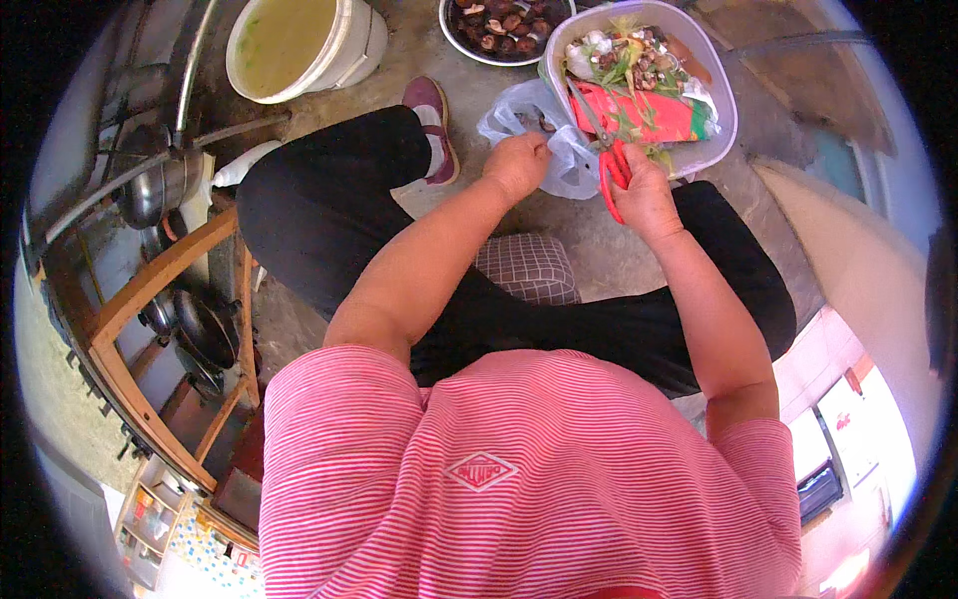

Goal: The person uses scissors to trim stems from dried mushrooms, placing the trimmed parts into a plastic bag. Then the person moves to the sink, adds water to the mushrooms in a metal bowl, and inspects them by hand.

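Observation:
In my right hand (645, 191) is a pair of red-handled scissors (615, 168), its metal blades pointing up and left over the rim of a pale plastic basin (727, 97). The basin holds leafy scraps, dark and whitish bits and a red and green wrapper (629, 112). My left hand (520, 161), its fingers curled, grips the near edge of a thin translucent plastic bag (535, 105); dark pieces show inside the bag. Beyond the bag stands a white-rimmed bowl (464, 51) of dark brown pieces, seemingly mushrooms, some with pale cut faces.
A white bucket (358, 52) of murky yellowish liquid stands on the concrete floor at the upper left. A checked cushion (526, 266) lies between my legs. To the left is a wooden frame (161, 277) with pans (202, 326) and metal pots behind it.

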The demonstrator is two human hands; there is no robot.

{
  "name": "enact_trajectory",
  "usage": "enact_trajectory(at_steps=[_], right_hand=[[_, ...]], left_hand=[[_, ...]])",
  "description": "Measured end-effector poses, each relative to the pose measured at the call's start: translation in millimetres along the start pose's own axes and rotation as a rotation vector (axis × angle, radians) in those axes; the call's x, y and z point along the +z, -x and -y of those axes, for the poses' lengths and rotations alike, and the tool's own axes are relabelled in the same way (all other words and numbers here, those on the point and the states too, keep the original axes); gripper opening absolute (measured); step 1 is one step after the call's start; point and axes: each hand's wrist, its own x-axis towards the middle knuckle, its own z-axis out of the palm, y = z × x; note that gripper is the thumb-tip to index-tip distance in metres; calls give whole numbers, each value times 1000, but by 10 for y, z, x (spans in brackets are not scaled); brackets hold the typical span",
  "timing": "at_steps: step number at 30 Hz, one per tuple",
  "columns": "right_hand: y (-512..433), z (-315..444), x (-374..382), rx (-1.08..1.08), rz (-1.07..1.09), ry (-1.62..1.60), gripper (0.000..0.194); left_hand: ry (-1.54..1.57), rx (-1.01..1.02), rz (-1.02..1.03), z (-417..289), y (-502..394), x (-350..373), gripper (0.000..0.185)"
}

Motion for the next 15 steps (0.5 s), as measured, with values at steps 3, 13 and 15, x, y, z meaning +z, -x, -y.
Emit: enact_trajectory(at_steps=[3, 13, 15], right_hand=[[44, 70, 9, 9, 17, -11, 30], [16, 91, 28, 44, 6, 27, 33], [11, 79, 74, 43, -6, -12, 33]], left_hand=[[-43, 291, -213, 17, -91, -22, 20], [-797, 32, 315, 278, -300, -117, 30], [-803, 18, 326, 292, -326, -103, 31]])
